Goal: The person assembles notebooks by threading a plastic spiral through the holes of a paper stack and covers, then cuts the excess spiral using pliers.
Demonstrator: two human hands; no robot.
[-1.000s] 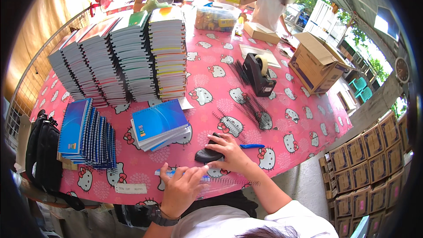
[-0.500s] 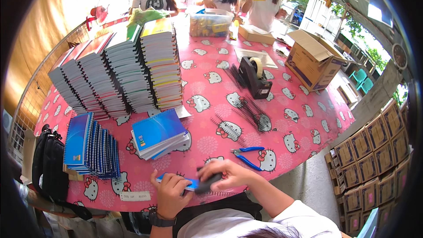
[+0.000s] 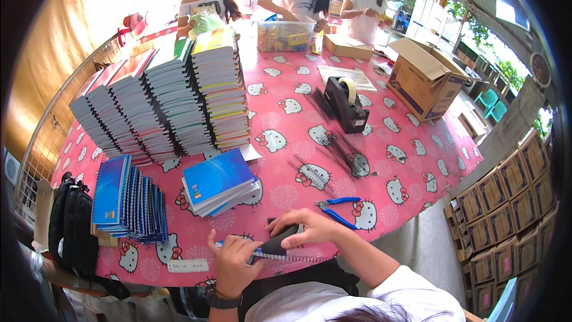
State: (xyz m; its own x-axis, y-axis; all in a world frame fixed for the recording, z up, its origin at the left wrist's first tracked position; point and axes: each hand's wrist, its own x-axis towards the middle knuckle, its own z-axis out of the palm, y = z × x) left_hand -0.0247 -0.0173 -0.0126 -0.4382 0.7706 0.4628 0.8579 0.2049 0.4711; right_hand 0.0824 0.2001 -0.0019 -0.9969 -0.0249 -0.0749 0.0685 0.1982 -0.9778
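Observation:
At the table's near edge, my left hand (image 3: 233, 261) grips a blue notebook (image 3: 257, 255) from its left side, fingers over the cover. A spiral binding coil (image 3: 307, 258) runs along the notebook's near edge and sticks out past it to the right. My right hand (image 3: 308, 228) is curled over a dark, rounded block (image 3: 280, 242) resting by the coil; I cannot make out its exact kind. Beyond my right hand lie cutting pliers (image 3: 338, 211) with blue handles. A loose pile of blue-covered notebooks (image 3: 219, 174) lies ahead of my left hand.
Bound blue notebooks (image 3: 113, 194) are stacked at left, before tall stacks of spiral books (image 3: 220, 95). Loose black coils (image 3: 345, 152) lie near a tape dispenser (image 3: 347, 104). A cardboard box (image 3: 426, 83) and a plastic bin (image 3: 286, 37) stand farther back. Several people are across the table.
The notebook has tipped, showing more of its coiled edge. My right hand and the dark block have shifted slightly. Across the table, one person now reaches into the bin and another has lowered a yellow item.

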